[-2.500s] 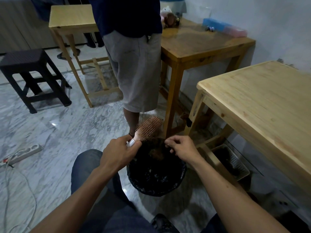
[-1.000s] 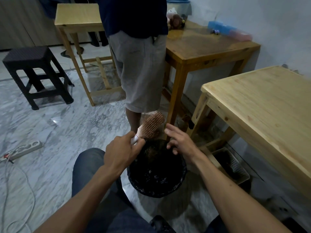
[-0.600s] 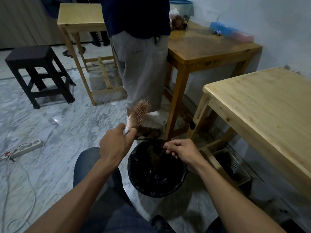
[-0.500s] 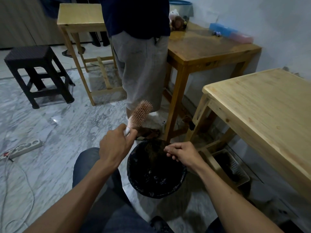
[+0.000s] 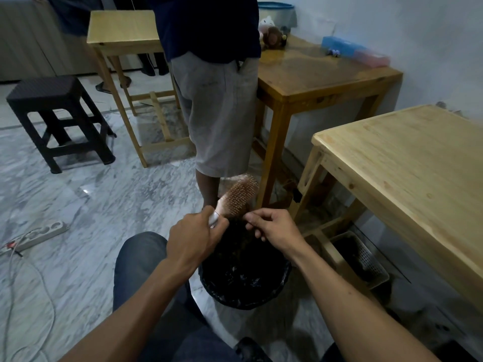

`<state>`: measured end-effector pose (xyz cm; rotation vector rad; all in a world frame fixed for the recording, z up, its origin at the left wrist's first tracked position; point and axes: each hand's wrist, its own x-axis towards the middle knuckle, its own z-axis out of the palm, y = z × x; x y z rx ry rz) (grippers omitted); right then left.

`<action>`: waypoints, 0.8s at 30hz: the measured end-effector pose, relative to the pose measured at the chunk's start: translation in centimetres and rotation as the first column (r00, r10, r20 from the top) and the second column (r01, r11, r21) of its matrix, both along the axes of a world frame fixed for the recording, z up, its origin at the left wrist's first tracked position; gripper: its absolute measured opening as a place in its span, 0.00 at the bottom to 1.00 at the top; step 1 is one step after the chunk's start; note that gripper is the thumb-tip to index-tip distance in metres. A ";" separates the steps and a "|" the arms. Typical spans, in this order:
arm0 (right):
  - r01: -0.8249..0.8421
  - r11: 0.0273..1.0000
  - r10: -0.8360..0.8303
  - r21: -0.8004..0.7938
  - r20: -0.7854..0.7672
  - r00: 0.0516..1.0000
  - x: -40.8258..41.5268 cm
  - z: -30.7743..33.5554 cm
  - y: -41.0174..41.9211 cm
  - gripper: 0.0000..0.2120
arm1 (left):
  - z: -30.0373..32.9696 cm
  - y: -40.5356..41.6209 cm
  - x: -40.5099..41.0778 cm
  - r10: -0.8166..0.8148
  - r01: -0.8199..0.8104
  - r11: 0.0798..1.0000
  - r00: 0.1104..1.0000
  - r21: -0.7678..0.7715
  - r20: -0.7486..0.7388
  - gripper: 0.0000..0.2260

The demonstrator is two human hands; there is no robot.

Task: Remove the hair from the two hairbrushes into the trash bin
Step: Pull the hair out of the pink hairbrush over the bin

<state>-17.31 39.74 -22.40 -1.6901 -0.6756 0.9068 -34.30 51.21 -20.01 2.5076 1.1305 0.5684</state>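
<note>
Floor: grey-veined marble floor (image 5: 86, 194), with a white power strip (image 5: 41, 235) and its cable lying at the left.
Tables: pale wooden table (image 5: 407, 178) at the right; a darker wooden table (image 5: 318, 71) behind it against the wall; a narrow wooden table (image 5: 122, 30) further back at the left.
Bystander: a person in grey shorts (image 5: 217, 111) stands just beyond the bin, between the two far tables.
Stool: black stool (image 5: 52, 100) on the floor at the left.
Trash bin: round trash bin (image 5: 222, 296) lined with a black bag, on the floor between the seated person's knees, directly under both hands.
Basket: grey slotted basket (image 5: 371, 265) under the pale table, right of the bin.
Left hand: left hand (image 5: 193, 239) curled round the white handle, gripping it over the bin's near-left rim.
Right hand: right hand (image 5: 271, 228) with fingers curled, thumb and forefinger pinched together at the base of the bristles; whether hair is caught between them cannot be told.
Hairbrush: pink hairbrush (image 5: 236, 197) slants up and away from the left hand, bristles facing the right hand, its head above the bin's far rim.
</note>
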 end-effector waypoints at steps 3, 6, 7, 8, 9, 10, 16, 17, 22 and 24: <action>0.075 0.997 -0.075 -0.010 0.011 0.997 0.0 -0.3 -0.3 0.05 | 0.1 0.7 -0.3 0.091 -0.091 0.995 0.996 -0.042 0.002 0.13; 0.060 0.997 -0.059 -0.038 0.040 0.997 0.2 -0.3 -0.9 0.06 | 0.0 1.1 -0.4 0.162 -0.159 0.983 0.986 -0.094 0.028 0.14; 0.050 0.998 -0.047 -0.046 0.054 0.997 0.2 -0.3 -1.1 0.06 | 0.0 1.2 -0.4 0.187 -0.181 0.977 0.981 -0.117 0.046 0.15; 0.040 0.998 -0.037 -0.056 0.062 0.997 0.2 -0.5 -1.2 0.06 | 0.0 1.3 -0.4 0.204 -0.196 0.972 0.978 -0.128 0.054 0.15; 0.033 0.997 -0.028 -0.070 0.062 0.998 0.2 -0.6 -1.3 0.06 | 0.0 1.4 -0.3 0.210 -0.202 0.971 0.976 -0.128 0.052 0.15; 0.028 0.996 -0.023 -0.087 0.059 0.998 0.2 -0.8 -1.3 0.06 | 0.1 1.4 -0.3 0.208 -0.201 0.972 0.977 -0.122 0.047 0.15; -0.073 0.983 0.087 -0.167 0.077 0.993 0.4 -0.2 -1.3 0.16 | 0.0 0.8 -0.2 0.109 -0.108 0.994 0.994 -0.026 0.031 0.13; -0.078 0.984 0.086 -0.162 0.040 0.996 0.5 0.1 -1.2 0.25 | -0.1 0.7 -0.3 0.077 -0.077 0.997 0.997 -0.001 0.022 0.12; -0.052 0.997 0.046 -0.050 -0.117 0.992 0.5 1.5 -0.4 0.34 | -0.6 -0.5 -0.2 -0.012 0.011 0.997 1.000 0.079 0.006 0.12; -0.074 0.996 0.070 -0.044 -0.097 0.993 0.2 1.6 -0.3 0.23 | -0.6 -1.1 0.0 -0.026 0.026 0.995 1.000 0.092 0.004 0.12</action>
